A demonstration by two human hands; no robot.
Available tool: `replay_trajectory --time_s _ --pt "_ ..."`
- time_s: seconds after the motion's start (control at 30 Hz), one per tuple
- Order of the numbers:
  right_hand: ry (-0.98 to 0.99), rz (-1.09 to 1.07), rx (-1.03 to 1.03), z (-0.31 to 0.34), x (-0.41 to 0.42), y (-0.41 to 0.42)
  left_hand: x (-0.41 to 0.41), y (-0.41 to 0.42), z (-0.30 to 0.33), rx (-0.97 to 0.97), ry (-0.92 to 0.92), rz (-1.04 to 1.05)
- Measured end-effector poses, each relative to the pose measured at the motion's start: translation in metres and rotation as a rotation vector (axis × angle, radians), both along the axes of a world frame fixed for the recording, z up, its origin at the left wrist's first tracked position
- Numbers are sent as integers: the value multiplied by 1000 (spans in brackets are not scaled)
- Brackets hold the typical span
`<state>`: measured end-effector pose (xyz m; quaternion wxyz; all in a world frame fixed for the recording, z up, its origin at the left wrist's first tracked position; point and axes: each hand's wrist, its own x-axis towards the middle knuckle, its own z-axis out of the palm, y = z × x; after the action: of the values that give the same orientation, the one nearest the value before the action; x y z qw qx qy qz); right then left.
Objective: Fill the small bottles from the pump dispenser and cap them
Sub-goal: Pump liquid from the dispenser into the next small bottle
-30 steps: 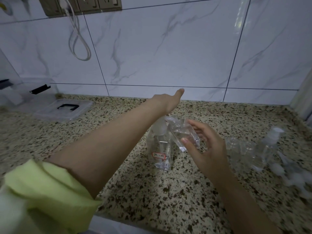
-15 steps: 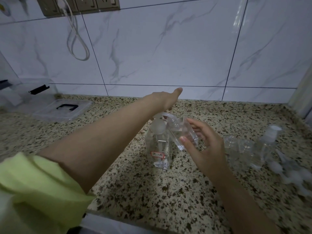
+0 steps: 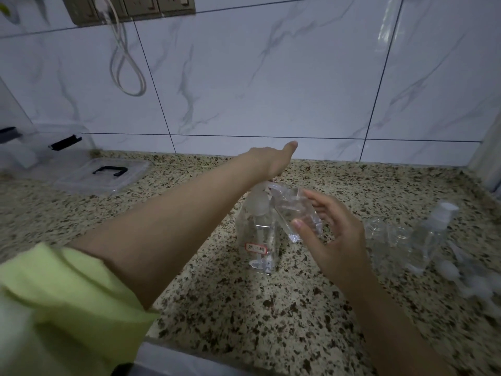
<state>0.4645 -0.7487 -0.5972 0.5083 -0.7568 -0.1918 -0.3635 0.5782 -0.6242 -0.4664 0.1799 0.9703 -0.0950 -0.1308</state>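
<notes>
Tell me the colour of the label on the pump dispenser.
The label on the pump dispenser is white with a red border, in the head view.

Left hand [image 3: 271,161] is pressing on top of the clear pump dispenser [image 3: 257,232] on the speckled counter [image 3: 271,321], right hand [image 3: 330,234] grips a small bottle [image 3: 298,213] tilted at the spout. More little bottles [image 3: 401,237] sit off right.

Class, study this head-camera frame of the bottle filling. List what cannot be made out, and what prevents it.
1. Pump dispenser head: hidden under the left hand, head view.
2. Liquid level in the small bottle: clear plastic, partly covered by the right hand.
3. Dispenser label: text too small and blurred.
4. Caps at right: motion blur, count unclear.
5. Wall sockets: cut off by the top edge.
</notes>
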Motion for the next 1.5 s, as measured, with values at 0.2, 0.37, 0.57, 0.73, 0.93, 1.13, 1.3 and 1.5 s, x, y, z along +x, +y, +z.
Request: replay_trajectory --time_s 0.2,0.37,0.57,0.73,0.93,1.13,1.3,1.5 --pt "-4 0 -13 0 0 0 0 1 -2 2 -16 -17" --pt "-11 5 -10 0 0 0 -2 1 4 43 3 -16" --pt "-16 -6 -31 0 1 1 0 -1 -2 34 -14 -1" --pt "-24 -16 -28 0 2 -1 4 1 -1 -3 -33 2" --pt "-35 -15 -40 -1 2 0 5 1 -3 26 -24 4" --pt "-32 -16 -35 -1 1 0 6 2 -7 2 -34 4" --pt "-8 -3 -22 -2 2 -1 7 2 -7 -8 13 24" --pt "32 25 48 0 2 -2 8 4 -2 -71 -21 42"
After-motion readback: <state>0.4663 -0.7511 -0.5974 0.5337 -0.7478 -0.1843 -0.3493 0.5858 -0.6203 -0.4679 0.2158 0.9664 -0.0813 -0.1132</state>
